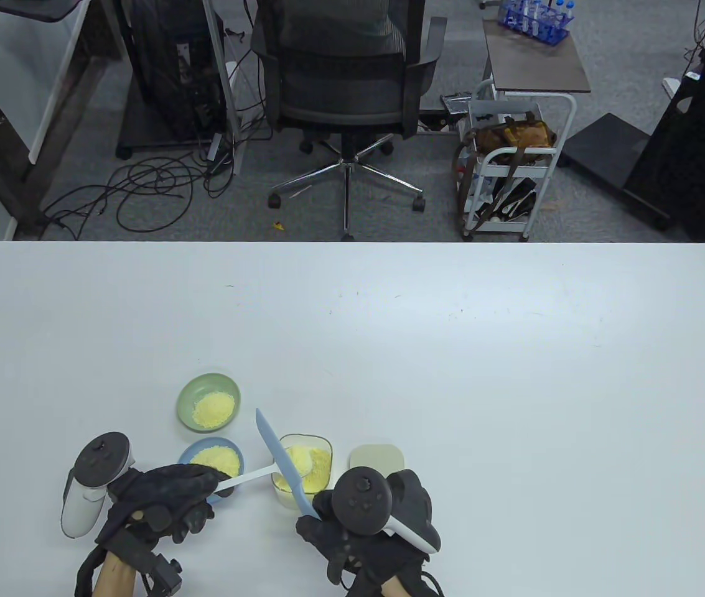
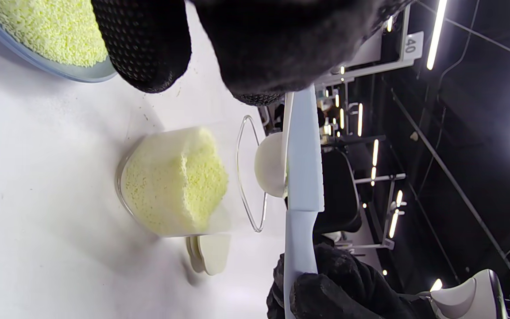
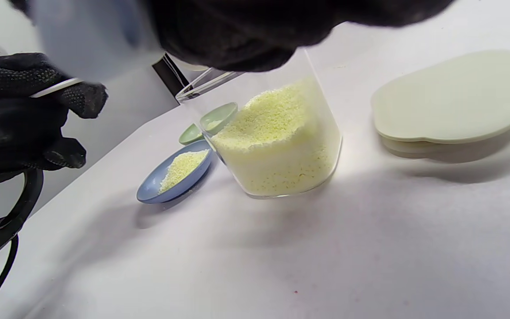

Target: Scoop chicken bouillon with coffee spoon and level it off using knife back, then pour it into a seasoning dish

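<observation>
A clear jar [image 1: 318,472] of yellow chicken bouillon stands near the table's front edge. My left hand [image 1: 212,484] grips the handle of a white coffee spoon [image 1: 251,477], whose bowl [image 2: 269,165] hovers over the jar's mouth. My right hand [image 1: 322,511] grips the handle of a pale blue knife [image 1: 277,448]. The knife blade [image 2: 303,168] lies across the spoon bowl. The blue seasoning dish [image 1: 210,461] and the green dish [image 1: 209,403] left of the jar both hold bouillon. In the right wrist view the jar [image 3: 281,146] and blue dish [image 3: 173,177] show under my hand.
The jar's pale lid [image 1: 377,459] lies just right of the jar, also seen as the lid [image 3: 454,102] in the right wrist view. The white table [image 1: 483,373] stretches far and right. An office chair [image 1: 346,74] and a cart [image 1: 514,161] stand beyond its far edge.
</observation>
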Tool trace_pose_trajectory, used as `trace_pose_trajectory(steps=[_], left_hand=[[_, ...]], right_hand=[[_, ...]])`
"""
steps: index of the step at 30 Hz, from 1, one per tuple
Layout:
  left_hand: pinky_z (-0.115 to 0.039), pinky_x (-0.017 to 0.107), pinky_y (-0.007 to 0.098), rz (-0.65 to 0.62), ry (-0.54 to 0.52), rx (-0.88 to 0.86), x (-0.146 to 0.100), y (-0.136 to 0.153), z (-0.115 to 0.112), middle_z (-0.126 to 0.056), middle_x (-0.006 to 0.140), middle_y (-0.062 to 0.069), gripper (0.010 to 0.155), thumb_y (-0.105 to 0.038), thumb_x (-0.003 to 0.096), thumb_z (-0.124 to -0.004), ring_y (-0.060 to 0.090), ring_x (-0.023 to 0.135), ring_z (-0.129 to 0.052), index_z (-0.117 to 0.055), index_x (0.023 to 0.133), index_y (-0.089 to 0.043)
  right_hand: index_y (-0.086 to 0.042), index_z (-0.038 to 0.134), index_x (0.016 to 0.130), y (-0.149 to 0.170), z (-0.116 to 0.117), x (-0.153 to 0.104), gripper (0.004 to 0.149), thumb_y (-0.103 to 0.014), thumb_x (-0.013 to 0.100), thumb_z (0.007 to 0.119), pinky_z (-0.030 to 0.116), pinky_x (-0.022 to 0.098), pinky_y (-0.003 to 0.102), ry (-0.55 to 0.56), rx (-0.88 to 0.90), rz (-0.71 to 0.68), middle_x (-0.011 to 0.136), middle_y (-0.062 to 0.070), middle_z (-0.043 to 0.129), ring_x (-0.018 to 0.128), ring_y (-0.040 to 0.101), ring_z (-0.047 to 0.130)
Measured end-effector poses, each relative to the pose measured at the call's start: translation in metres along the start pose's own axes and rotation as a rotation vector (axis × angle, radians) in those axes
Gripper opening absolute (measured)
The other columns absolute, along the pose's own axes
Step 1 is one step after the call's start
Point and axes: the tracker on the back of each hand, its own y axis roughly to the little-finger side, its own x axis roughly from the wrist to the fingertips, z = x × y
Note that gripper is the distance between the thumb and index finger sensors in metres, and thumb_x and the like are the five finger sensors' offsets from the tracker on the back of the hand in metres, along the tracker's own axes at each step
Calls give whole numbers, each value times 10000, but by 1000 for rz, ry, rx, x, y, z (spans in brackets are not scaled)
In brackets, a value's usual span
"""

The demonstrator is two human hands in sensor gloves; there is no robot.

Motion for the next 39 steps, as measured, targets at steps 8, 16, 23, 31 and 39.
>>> trace_pose_trajectory(steps=[8, 16, 23, 31, 39], left_hand=[[-816, 415, 345, 10, -14, 14, -2, 0, 3, -967, 185, 26, 461, -337, 456, -782, -20, -52, -839, -878, 704, 40], [-817, 415, 344, 11, -23, 6, -4, 0, 6, -968, 187, 6, 460, -340, 455, -781, -22, -51, -840, -880, 705, 32], [-815, 420, 344, -19, -82, -47, -8, 1, 12, -968, 195, 25, 460, -344, 458, -774, -20, -47, -842, -874, 712, 27], [-811, 428, 345, -60, -193, -105, -13, 2, 19, -971, 208, 7, 461, -348, 458, -768, -19, -38, -847, -867, 720, 18], [-811, 427, 345, -72, -235, -126, -16, 3, 23, -971, 208, 29, 462, -347, 457, -767, -17, -39, -848, -867, 720, 19]], right_hand=[[-49, 771, 708, 16, 1, -4, 428, -399, 465, 808, 754, 255, 411, 8, -1, 39, 498, 148, 860, 221, 160, 811], [-48, 773, 706, 35, -3, -15, 428, -399, 464, 807, 756, 255, 410, 30, 3, 66, 498, 148, 861, 221, 160, 812], [-45, 777, 703, 74, -27, -24, 427, -391, 455, 816, 751, 256, 420, 249, 16, 211, 497, 155, 862, 220, 170, 812], [-50, 772, 699, 170, -22, -23, 422, -390, 450, 801, 748, 260, 417, 294, -165, 620, 499, 151, 856, 220, 169, 811], [-52, 795, 683, 185, -19, -24, 391, -372, 461, 768, 749, 258, 417, 260, -161, 686, 470, 141, 869, 204, 170, 814]])
